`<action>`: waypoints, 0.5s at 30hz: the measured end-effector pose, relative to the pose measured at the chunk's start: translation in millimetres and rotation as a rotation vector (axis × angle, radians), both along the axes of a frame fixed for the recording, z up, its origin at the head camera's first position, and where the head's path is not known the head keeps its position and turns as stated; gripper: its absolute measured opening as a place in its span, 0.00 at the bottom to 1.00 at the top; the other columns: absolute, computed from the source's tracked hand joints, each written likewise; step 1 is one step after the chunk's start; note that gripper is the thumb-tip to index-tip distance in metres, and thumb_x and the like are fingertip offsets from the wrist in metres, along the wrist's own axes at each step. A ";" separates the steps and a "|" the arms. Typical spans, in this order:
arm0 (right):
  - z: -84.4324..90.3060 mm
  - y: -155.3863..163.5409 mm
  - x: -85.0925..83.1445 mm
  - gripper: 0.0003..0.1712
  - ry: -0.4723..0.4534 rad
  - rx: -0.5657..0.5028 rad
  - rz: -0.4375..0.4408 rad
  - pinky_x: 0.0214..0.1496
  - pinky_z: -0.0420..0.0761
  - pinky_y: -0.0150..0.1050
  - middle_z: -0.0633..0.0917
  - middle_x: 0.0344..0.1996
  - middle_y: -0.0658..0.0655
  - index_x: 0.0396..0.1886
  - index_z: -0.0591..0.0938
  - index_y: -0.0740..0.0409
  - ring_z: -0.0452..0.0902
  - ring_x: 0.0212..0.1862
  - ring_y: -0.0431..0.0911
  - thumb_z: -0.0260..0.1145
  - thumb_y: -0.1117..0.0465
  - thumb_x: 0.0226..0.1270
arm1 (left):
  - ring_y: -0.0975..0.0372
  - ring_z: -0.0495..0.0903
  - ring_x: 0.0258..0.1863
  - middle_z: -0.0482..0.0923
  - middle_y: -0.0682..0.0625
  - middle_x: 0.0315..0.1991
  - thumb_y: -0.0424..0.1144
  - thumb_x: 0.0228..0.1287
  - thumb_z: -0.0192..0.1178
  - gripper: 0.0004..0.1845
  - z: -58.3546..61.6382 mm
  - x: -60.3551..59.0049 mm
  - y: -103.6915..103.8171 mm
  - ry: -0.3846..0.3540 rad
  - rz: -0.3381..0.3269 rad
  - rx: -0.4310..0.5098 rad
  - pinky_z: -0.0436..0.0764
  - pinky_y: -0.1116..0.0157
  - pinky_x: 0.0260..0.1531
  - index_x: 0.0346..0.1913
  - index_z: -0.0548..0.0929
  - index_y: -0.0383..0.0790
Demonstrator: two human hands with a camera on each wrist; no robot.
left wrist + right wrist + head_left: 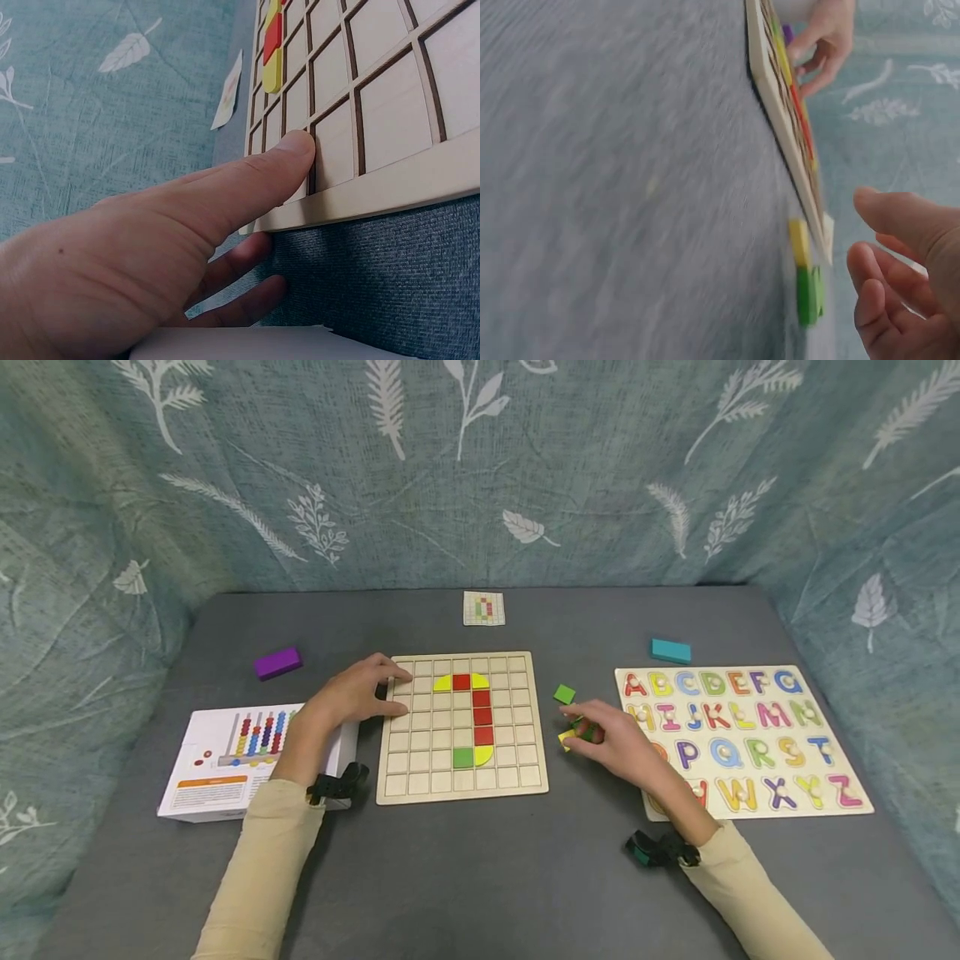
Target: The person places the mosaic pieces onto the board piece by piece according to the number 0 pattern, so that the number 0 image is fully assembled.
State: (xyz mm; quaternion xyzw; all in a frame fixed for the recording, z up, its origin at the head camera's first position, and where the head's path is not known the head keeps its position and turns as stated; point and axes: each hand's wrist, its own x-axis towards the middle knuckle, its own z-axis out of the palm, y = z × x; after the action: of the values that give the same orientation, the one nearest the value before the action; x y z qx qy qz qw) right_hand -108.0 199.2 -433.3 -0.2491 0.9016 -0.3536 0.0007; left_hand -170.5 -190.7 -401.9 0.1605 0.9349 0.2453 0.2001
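A wooden grid board (420, 772) lies in the middle of the table. On it, red squares (482, 716), yellow rounded pieces (483, 755) and a green square (463, 757) form a hooked shape. My left hand (352, 689) rests at the board's left edge; its thumb (262, 176) lies on the grid. To the board's right, my right hand (618, 739) hovers over loose pieces, thumb and fingers apart with nothing between them in the right wrist view. Near its fingertips are a yellow piece (799, 241) and green pieces (808, 296); a green tile (565, 694) lies just beyond.
A small pattern card (483, 608) lies behind the board. At the left are a purple block (277, 663) and a white box (202, 752) with an abacus picture. An alphabet puzzle board (750, 735) sits at the right, a teal block (671, 651) behind it.
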 end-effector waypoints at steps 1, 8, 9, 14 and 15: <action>-1.3 2.7 0.4 0.23 -0.008 0.001 0.000 0.31 0.73 0.31 0.84 0.37 0.56 0.54 0.82 0.60 0.75 0.30 0.38 0.73 0.63 0.57 | 0.46 0.69 0.62 0.67 0.41 0.62 0.44 0.62 0.66 0.29 0.0 0.5 -0.1 -0.003 0.001 -0.001 0.70 0.44 0.59 0.65 0.75 0.42; -6.6 7.2 1.0 0.20 -0.048 -0.011 0.048 0.32 0.74 0.30 0.84 0.37 0.55 0.53 0.83 0.59 0.75 0.31 0.36 0.72 0.64 0.59 | 0.46 0.70 0.61 0.67 0.42 0.62 0.44 0.62 0.66 0.28 1.3 3.7 -0.5 -0.004 0.000 -0.007 0.71 0.44 0.58 0.65 0.75 0.42; -6.8 7.1 0.8 0.20 -0.053 -0.009 0.053 0.32 0.74 0.30 0.84 0.37 0.55 0.53 0.83 0.59 0.75 0.31 0.36 0.72 0.64 0.59 | 0.46 0.70 0.61 0.67 0.41 0.62 0.44 0.62 0.66 0.28 1.2 3.9 -0.6 -0.008 -0.001 -0.007 0.71 0.44 0.58 0.65 0.75 0.42; -6.5 7.3 -2.5 0.20 -0.078 -0.011 0.080 0.32 0.73 0.30 0.83 0.36 0.53 0.52 0.83 0.57 0.72 0.30 0.34 0.72 0.64 0.59 | 0.47 0.70 0.61 0.67 0.42 0.62 0.44 0.62 0.66 0.28 0.9 2.1 0.4 -0.004 0.004 0.005 0.71 0.45 0.59 0.65 0.75 0.42; -6.5 7.3 -3.3 0.20 -0.084 -0.012 0.088 0.32 0.73 0.30 0.83 0.35 0.52 0.53 0.83 0.57 0.72 0.30 0.34 0.72 0.63 0.59 | 0.47 0.70 0.61 0.67 0.42 0.62 0.44 0.62 0.66 0.28 0.8 1.5 0.5 -0.001 0.005 0.006 0.70 0.44 0.59 0.65 0.75 0.42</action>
State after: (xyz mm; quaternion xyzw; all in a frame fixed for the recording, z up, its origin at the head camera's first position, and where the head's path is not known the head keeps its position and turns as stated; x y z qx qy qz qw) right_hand -111.4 206.5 -439.8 -0.2732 0.8869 -0.3689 0.0525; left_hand -169.0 -190.2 -401.0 0.1586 0.9345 0.2487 0.1993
